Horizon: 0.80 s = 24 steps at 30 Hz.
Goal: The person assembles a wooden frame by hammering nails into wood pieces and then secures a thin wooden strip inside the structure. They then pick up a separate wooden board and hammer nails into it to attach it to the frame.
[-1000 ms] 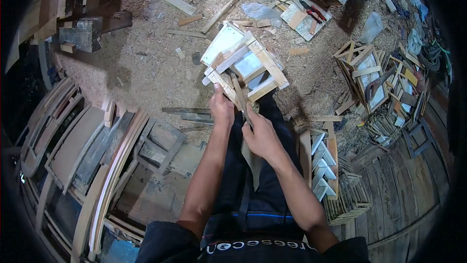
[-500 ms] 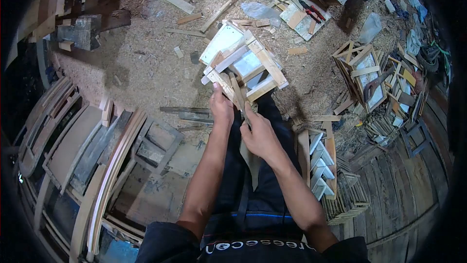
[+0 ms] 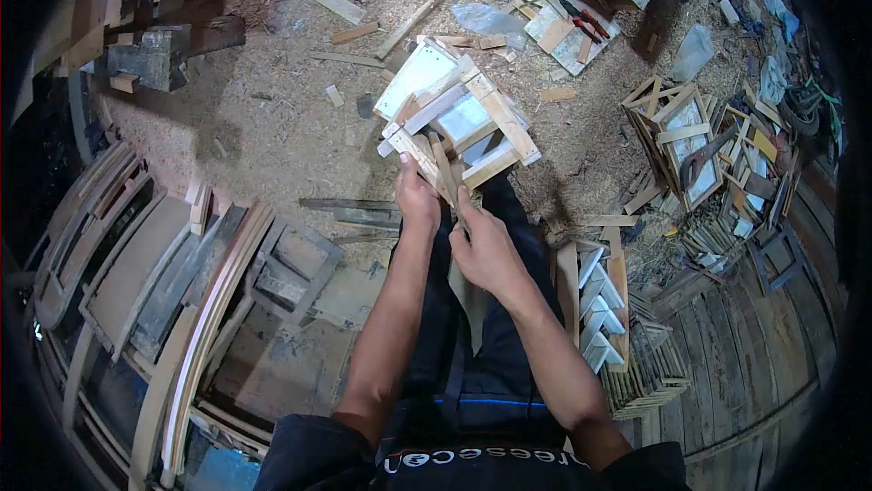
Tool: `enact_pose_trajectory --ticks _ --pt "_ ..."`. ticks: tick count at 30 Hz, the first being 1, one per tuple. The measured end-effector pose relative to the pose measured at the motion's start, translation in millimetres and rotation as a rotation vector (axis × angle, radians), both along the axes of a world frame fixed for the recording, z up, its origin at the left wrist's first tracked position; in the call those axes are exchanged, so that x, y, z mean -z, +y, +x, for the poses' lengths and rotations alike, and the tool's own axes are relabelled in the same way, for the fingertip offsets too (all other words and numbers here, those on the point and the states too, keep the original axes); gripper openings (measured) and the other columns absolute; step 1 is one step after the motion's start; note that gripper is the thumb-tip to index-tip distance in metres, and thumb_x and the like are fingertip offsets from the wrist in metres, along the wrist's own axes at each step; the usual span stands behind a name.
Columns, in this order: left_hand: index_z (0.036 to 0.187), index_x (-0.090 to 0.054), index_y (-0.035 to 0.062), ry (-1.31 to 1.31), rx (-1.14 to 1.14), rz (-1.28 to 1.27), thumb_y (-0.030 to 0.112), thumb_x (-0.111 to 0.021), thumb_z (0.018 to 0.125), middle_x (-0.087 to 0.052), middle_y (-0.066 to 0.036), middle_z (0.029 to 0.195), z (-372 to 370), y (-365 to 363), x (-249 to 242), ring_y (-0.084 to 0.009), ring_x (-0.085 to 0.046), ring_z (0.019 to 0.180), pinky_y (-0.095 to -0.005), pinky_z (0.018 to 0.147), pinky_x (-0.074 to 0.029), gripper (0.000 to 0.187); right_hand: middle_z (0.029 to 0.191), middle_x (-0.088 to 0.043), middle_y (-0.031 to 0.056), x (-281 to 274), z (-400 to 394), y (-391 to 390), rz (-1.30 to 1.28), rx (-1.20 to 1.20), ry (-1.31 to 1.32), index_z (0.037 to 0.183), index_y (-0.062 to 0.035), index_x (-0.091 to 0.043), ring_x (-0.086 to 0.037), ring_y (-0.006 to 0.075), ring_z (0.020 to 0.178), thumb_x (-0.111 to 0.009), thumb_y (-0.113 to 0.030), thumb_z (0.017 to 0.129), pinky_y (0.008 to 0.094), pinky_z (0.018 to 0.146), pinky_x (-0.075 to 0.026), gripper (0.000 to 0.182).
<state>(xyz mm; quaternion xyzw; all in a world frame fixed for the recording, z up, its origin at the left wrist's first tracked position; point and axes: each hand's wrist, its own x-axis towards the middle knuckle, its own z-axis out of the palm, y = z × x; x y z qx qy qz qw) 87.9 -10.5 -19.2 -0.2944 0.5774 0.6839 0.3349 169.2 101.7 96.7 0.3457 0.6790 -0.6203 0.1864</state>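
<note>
A small frame of pale wood strips with white panels (image 3: 498, 116) stands tilted in front of my knees. My left hand (image 3: 418, 196) is closed on its near left corner, thumb up along the wood and fingers partly hidden below. My right hand (image 3: 481, 250) is wrapped round a long brown wooden-handled tool (image 3: 443, 167), which lies over the near side of the frame. The tool's far end is beside the frame's inner edge, and its kind is hard to make out.
Wood strips (image 3: 327, 0) and shavings cover the floor. Red-handled pliers (image 3: 584, 20) lie on a board. A handsaw (image 3: 707, 157) rests on piled frames at right. Stacked chair-like frames (image 3: 295, 268) stand at left, and a wooden piece with white slats (image 3: 599, 309) is by my right leg.
Hardly anything differs. The frame and both hands have shifted only very slightly, and both grips are the same.
</note>
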Motion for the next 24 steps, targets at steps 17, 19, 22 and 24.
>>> enact_pose_trajectory --ticks 17,19,22,24 --pt "0.083 -0.061 0.0066 0.062 -0.06 -0.094 0.051 -0.045 0.101 -0.049 0.002 0.059 4.2 5.4 1.6 -0.0081 -0.041 0.046 -0.0252 0.043 -0.03 0.051 0.098 -0.06 0.033 1.4 1.1 -2.6 0.021 -0.004 0.031 0.14 0.01 -0.038 -0.06 0.0479 0.094 -0.055 -0.006 0.085 0.0474 0.083 -0.049 0.06" --pt "0.135 -0.044 -0.0035 -0.076 -0.109 -0.046 0.044 -0.04 0.104 -0.059 -0.019 0.128 1.6 5.0 -2.0 -0.028 -0.06 0.115 -0.0415 0.1 -0.047 0.057 0.098 -0.06 0.0332 1.1 0.3 -2.5 0.021 0.0 0.042 0.14 0.01 -0.038 -0.06 0.0479 0.094 -0.055 -0.006 0.085 0.0476 0.083 -0.049 0.06" --pt "0.135 -0.044 -0.004 -0.036 -0.07 -0.038 0.044 -0.039 0.104 -0.059 -0.018 0.127 1.3 4.9 -1.6 -0.0277 -0.06 0.115 -0.0416 0.1 -0.047 0.057 0.1 -0.06 0.0338 1.0 0.3 -2.2 0.026 -0.012 0.026 0.14 0.0104 -0.037 -0.06 0.0481 0.096 -0.055 -0.006 0.086 0.0464 0.084 -0.049 0.06" --pt "0.135 -0.044 -0.0044 -0.028 -0.068 -0.012 0.043 -0.039 0.104 -0.059 -0.018 0.126 2.4 2.9 -0.4 -0.0276 -0.06 0.115 -0.0416 0.1 -0.047 0.057 0.101 -0.061 0.0332 2.5 2.2 -3.0 0.012 0.035 0.029 0.141 0.0079 -0.039 -0.061 0.0471 0.098 -0.055 -0.006 0.086 0.0442 0.084 -0.05 0.059"
